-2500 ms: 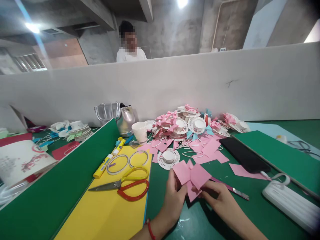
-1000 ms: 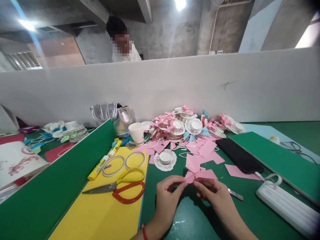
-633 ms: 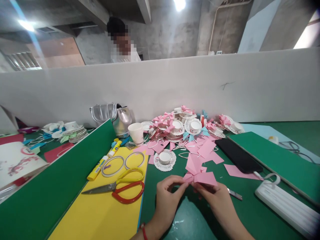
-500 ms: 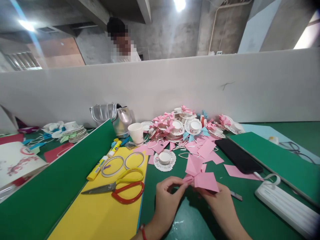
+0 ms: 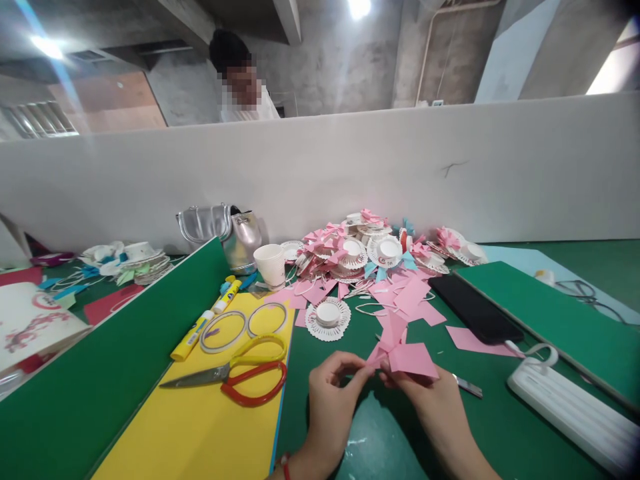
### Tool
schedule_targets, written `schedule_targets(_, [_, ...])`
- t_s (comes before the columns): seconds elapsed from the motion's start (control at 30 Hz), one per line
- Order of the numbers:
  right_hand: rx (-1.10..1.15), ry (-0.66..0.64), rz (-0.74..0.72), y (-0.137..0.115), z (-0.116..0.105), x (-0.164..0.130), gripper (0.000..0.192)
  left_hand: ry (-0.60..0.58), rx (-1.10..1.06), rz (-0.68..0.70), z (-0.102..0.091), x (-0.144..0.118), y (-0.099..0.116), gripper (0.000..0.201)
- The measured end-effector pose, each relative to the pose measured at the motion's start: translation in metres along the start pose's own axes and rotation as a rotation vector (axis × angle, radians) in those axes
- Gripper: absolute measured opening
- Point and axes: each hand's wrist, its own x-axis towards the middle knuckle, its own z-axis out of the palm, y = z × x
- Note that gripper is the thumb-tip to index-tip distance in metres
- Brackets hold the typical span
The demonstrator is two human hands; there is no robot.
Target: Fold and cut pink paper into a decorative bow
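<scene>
While both hands meet low over the green table mat [image 5: 500,427], a folded pink paper bow [image 5: 400,350] stands pinched between them. The left hand [image 5: 333,393] has its thumb and forefinger closed on the bow's narrow middle from the left, with the other fingers curled loosely beneath. The right hand [image 5: 430,400] grips the same middle from the right; its fingertips are hidden under the lower pink flap, so how tightly they close cannot be told, though they clearly bear on the paper. One flap of the bow rises above the fingertips and a broader flap spreads just to the right of them, over the right knuckles.

Just beyond the fingertips lies a white round paper doily with a raised cap [image 5: 328,319], and farther beyond it a loose heap of pink paper squares and finished white-and-pink rosettes [image 5: 380,257]. To the left of the left fingers, red-and-yellow-handled scissors [image 5: 235,377] rest on a yellow sheet of card [image 5: 200,433], with two thin rings [image 5: 245,325] and a yellow glue stick [image 5: 193,337] beyond them. To the right of the right fingers lies a small metal blade [image 5: 467,385], then a white power bank [image 5: 575,413], and beyond these a black phone [image 5: 473,310].
</scene>
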Motion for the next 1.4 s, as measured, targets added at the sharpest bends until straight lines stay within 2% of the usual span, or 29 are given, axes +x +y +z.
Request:
schedule_targets(0.13, [0.017,-0.012,-0.025,0.0028,-0.0030,0.0012,0.015,-0.041,0.052,0.121,-0.0034,-0.0004,-0.0018,0.002])
schedule_targets(0.27, [0.021,-0.031,-0.017,0.0033,-0.0044,0.0023,0.018,-0.042,0.043,0.141,-0.0062,0.0017,0.0026,0.006])
schedule_targets(0.53, [-0.046,-0.026,-0.068,0.0041,-0.0043,0.0028,0.015,-0.032,-0.018,-0.110,-0.0038,0.0036,0.0074,0.006])
schedule_targets(0.7, [-0.066,-0.006,-0.039,0.0051,-0.0016,0.0024,0.013,0.027,-0.249,-0.212,-0.0020,0.0035,0.0049,0.020])
schedule_targets(0.9, [-0.090,0.018,-0.054,0.0048,-0.0008,0.0030,0.010,-0.024,-0.401,-0.320,-0.0031,0.0037,0.0003,0.022])
schedule_targets(1.07, [-0.091,-0.019,-0.073,0.0028,-0.0025,0.0037,0.011,-0.029,-0.380,-0.306,-0.0055,0.0036,-0.0004,0.019])
schedule_targets(1.17, [-0.128,0.002,-0.070,0.0038,-0.0024,0.0034,0.012,-0.025,-0.382,-0.294,-0.0057,0.0026,-0.0002,0.022])
schedule_targets(1.4, [-0.122,0.004,-0.023,0.0062,-0.0003,0.0029,0.010,-0.054,-0.324,-0.207,-0.0037,0.0021,0.0000,0.025])
